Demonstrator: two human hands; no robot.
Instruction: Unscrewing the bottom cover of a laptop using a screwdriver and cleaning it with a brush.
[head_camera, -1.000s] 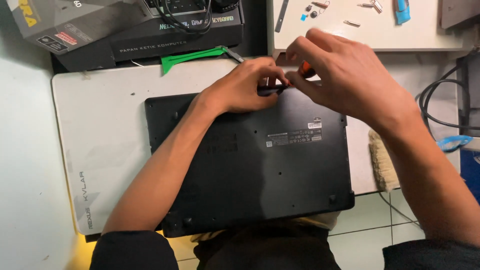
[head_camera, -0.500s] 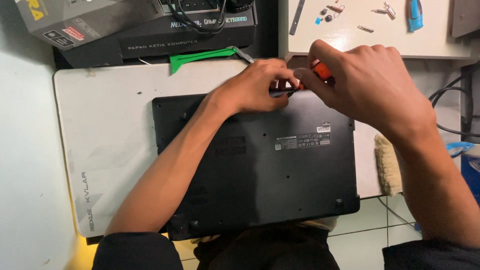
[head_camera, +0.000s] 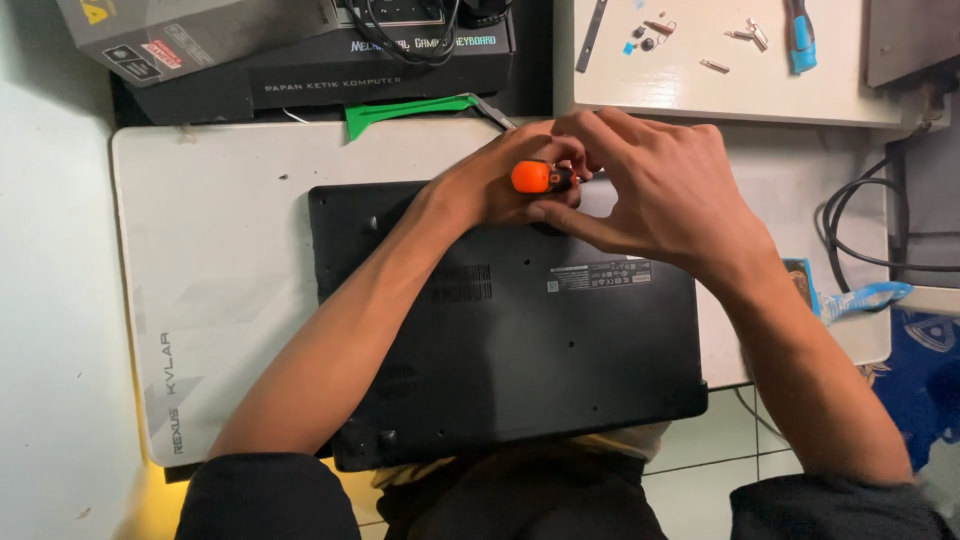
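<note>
Evidently the 2 hands, left (head_camera: 495, 190) and right (head_camera: 655, 190), pinch the slim orange-capped screwdriver (head_camera: 540, 178) at 12 o'clock on the upturned black laptop (head_camera: 520, 340), a light, stiff, likely slippery tool best gripped by its handle, the flat laptop lifted by its edges.

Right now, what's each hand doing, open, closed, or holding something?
Left hand: closed around the orange-handled screwdriver, over the laptop.
Right hand: fingers curled onto the same screwdriver.

Even, fairly bright overhead light; the white mat (head_camera: 230, 260) shows mild glare, soft shadows fall under both forearms, and the near edge is dim and slightly blurred.
</note>
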